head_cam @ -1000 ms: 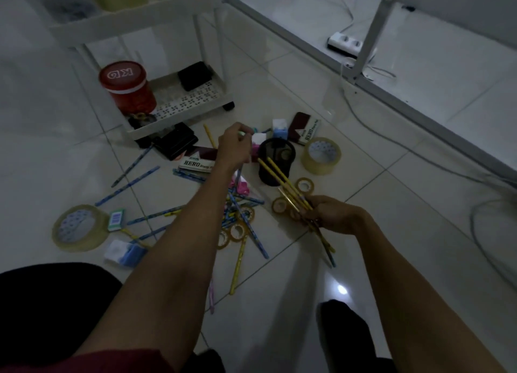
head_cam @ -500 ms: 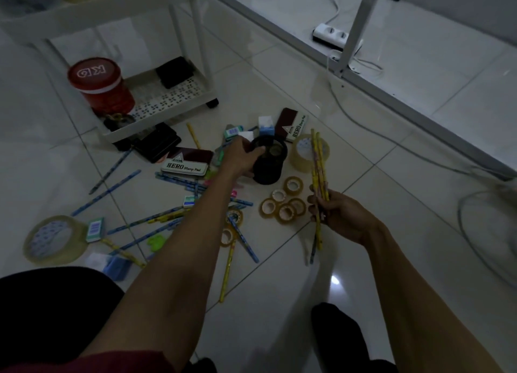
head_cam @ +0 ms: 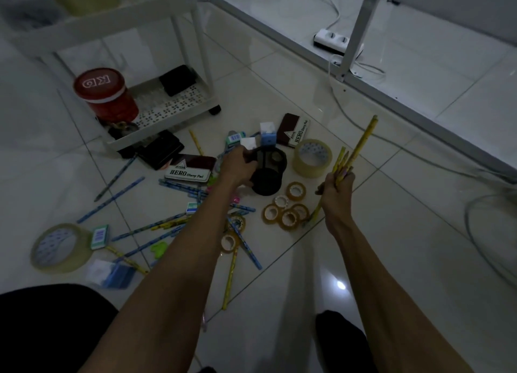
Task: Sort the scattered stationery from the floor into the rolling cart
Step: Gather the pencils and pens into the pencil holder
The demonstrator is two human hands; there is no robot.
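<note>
Stationery is lying all over the white tiled floor [head_cam: 363, 232] in the head view, and I am judging the sort to be at an early stage. My left hand [head_cam: 237, 165] is reaching forward, its fingers curling round the rim of the black round pencil cup [head_cam: 270, 176]. The cup is sitting tilted in the middle of the mess, and I cannot tell whether it is off the tiles. My right hand [head_cam: 337, 188] is clenching a bundle of yellow wooden pencils [head_cam: 359, 143], with their ends fanning up and to the right, near the cup. I am reading this as the moment before the bundle goes into the cup.

The white plastic rolling cart [head_cam: 181, 118] is standing at the upper left, well apart from both hands. Its bottom shelf is carrying a red lidded tub [head_cam: 103, 92], a flat black box [head_cam: 177, 80] and something small and dark at the front corner that I cannot make out.

Nearly everything else is waiting on the floor:
- Blue patterned pencils [head_cam: 112, 199] are lying crossed around my left forearm.
- A wide roll of clear packing tape [head_cam: 312, 157] is lying just beside the cup.
- A second wide roll [head_cam: 60, 246] is lying at the lower left.
- A cluster of small tape rolls [head_cam: 288, 210] is sitting near my right wrist.
- A maroon stamp pad tin [head_cam: 190, 168] is lying left of the cup.
- Another tin [head_cam: 296, 130] is lying beyond the cup.
</note>
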